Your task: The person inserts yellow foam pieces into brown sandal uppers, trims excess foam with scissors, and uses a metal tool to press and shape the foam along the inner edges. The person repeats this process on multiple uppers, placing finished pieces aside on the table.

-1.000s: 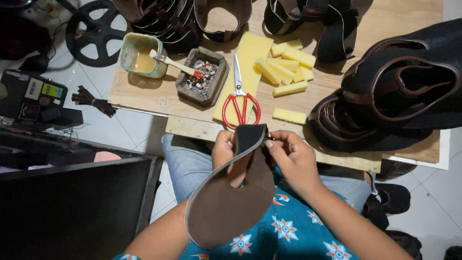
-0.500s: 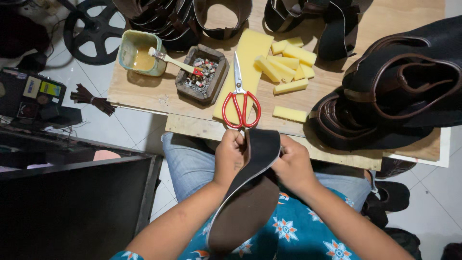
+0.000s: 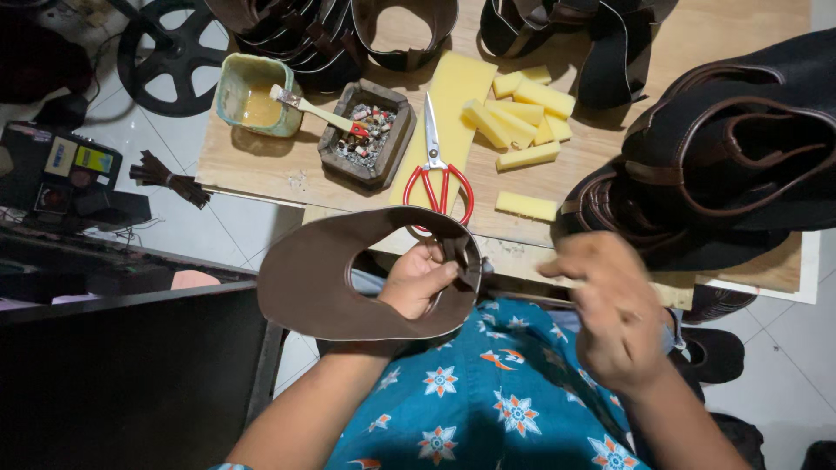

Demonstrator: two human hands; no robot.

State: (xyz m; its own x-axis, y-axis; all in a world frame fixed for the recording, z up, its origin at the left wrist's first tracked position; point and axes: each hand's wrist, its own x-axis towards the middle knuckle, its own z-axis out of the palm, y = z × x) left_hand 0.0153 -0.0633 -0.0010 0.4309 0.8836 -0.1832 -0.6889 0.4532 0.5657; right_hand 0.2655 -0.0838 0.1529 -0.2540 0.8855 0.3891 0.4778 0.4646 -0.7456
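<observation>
Gripping brown leather piece point(image 3: 313, 287) in left hand point(image 3: 418, 280), right hand point(image 3: 610, 309) loose, empty, green cup point(image 3: 228, 87) holding glue, brush point(image 3: 309, 109)

A wooden board point(image 3: 287, 170) lay across the upper frame. On it, at twelve o'clock, red-handled scissors point(image 3: 437, 178) rested on a yellow foam sheet point(image 3: 453, 96). Cut yellow foam blocks point(image 3: 522, 117) sat toward one o'clock. Toward eleven o'clock stood a small wooden tray of scraps point(image 3: 367, 135), and just beside it a pale green cup of glue point(image 3: 252, 96) with a brush point(image 3: 309, 109) leaning across its rim. Dark leather pieces point(image 3: 731, 148) were heaped at two o'clock. A black reel point(image 3: 170, 57) lay on the tiled floor at ten o'clock.
</observation>
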